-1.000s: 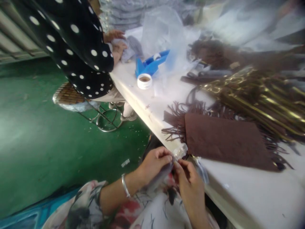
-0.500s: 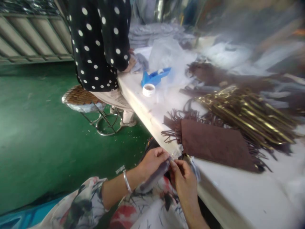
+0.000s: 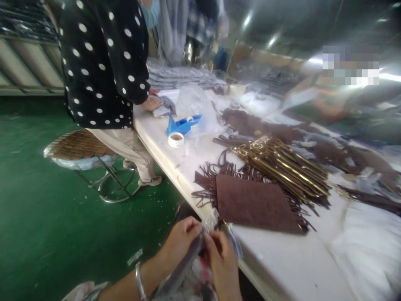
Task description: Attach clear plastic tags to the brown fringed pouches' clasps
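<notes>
Close together at the near edge of the table, my two hands work with fingers pinched. My left hand (image 3: 178, 242) grips the upper end of a greyish, plastic-looking strip (image 3: 187, 260) that trails down over my lap. Thumb and finger of my right hand (image 3: 224, 265) press together right beside the left fingertips, at the same end of the strip; the exact pinch point is too small to make out. Crumpled clear plastic (image 3: 211, 221) lies at the table edge just beyond my fingers. Past it is a flat brown fringed suede-like piece (image 3: 253, 200).
Behind the brown piece lies a bundle of gold-coloured metal and brown straps (image 3: 285, 167). A white tape roll (image 3: 176, 140) and a blue tape dispenser (image 3: 184, 124) stand farther up the white table (image 3: 275, 255). A co-worker in a dotted top (image 3: 100, 71) stands by a round stool (image 3: 78, 144).
The view has tilted up and turned right, so the table and my hands appear shifted left and lower. My hands keep the same pinched pose.
</notes>
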Available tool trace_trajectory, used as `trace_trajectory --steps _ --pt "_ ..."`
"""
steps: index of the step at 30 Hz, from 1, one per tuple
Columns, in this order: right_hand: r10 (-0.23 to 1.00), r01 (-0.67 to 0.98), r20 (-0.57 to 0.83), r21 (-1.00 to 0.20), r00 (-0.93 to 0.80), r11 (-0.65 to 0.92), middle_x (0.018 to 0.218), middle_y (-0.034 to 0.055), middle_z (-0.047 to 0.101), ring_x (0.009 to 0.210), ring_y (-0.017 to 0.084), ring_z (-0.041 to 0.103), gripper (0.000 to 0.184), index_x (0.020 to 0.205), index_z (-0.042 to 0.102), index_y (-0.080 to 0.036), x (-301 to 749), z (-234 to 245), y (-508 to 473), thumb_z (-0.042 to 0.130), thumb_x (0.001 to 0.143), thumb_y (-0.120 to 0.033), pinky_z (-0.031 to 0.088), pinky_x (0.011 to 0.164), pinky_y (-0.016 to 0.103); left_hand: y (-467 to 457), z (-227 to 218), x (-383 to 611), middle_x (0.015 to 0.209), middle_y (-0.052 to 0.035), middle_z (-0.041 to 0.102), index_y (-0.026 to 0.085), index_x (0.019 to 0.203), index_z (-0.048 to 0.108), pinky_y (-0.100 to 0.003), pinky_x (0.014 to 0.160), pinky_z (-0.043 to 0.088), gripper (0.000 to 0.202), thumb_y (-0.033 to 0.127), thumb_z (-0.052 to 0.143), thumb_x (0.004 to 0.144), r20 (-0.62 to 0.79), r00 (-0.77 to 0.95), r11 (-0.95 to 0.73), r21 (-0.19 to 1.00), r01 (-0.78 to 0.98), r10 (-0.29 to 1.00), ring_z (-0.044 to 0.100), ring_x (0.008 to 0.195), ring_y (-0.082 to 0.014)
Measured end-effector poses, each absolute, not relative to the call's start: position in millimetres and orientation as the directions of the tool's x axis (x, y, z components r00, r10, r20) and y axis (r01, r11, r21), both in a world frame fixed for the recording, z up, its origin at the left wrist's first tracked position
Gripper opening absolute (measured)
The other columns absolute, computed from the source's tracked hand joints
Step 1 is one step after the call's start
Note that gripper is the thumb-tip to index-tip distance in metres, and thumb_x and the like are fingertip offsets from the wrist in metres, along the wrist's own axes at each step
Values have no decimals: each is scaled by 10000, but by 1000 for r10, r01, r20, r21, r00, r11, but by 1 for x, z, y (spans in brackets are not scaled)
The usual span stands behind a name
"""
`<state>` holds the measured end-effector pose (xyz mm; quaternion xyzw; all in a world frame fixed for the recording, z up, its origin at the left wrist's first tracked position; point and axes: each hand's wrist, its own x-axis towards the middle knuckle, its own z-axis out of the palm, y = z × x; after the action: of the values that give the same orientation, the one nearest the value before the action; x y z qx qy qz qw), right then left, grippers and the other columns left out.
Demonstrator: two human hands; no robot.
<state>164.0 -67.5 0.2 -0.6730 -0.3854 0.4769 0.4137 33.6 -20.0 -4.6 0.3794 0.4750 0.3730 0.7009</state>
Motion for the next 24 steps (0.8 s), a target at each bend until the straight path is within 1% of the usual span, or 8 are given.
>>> trace_trajectory --steps 3,7,9,11,13,16,21,24 --pt "901 63 -328 -931 282 -359 673 9 645 547 171 566 395 882 649 -206 161 2 -69 612 828 -595 423 445 246 -23 -8 33 715 -42 665 152 819 641 -268 612 460 271 423 652 815 -382 259 423 897 -128 887 589 625 -174" --pt "856 -227 -414 -906 308 -357 618 -26 605 491 148 521 434 989 630 -202 156 -7 -67 690 772 -573 407 440 238 -25 -7 33 810 -51 685 160 884 644 -271 669 476 205 358 600 861 -360 262 394 915 -90 895 617 692 -181" --pt "837 -354 -457 -869 302 -346 535 -61 534 443 125 467 441 978 623 -194 155 -16 -64 721 742 -554 412 452 235 -24 -5 33 853 -55 688 165 952 632 -276 708 481 194 339 575 886 -333 277 369 925 -89 902 629 749 -189" --pt "827 -401 -474 -850 301 -342 475 -84 466 409 105 413 422 926 624 -185 154 -23 -62 738 721 -536 402 448 227 -23 -2 34 853 -46 679 175 996 610 -272 712 475 206 352 542 917 -310 282 341 938 -65 908 624 763 -187" --pt "827 -398 -474 -851 302 -342 458 -91 435 401 94 381 394 882 627 -183 154 -27 -61 740 718 -522 391 444 219 -21 0 35 820 -27 660 184 978 601 -257 681 456 198 361 525 931 -295 264 310 951 -15 918 604 736 -176" --pt "826 -376 -464 -862 320 -339 476 -89 429 437 100 403 359 854 632 -190 153 -26 -62 745 725 -506 404 464 214 -18 -1 38 763 -7 625 179 866 605 -240 647 425 141 311 569 899 -271 223 274 962 17 936 569 699 -162" --pt "807 -309 -466 -877 363 -367 572 -53 522 518 117 457 388 840 642 -188 153 -13 -63 761 707 -533 445 491 211 -16 -3 42 708 -4 602 163 780 594 -237 631 417 151 293 599 857 -293 186 301 954 -14 938 536 666 -153" --pt "792 -234 -455 -890 407 -391 595 -35 539 548 143 494 426 851 662 -184 154 -7 -63 750 692 -570 464 485 231 -16 -3 43 690 -6 597 162 751 581 -243 621 423 172 303 599 848 -311 176 320 947 -29 934 530 648 -153"
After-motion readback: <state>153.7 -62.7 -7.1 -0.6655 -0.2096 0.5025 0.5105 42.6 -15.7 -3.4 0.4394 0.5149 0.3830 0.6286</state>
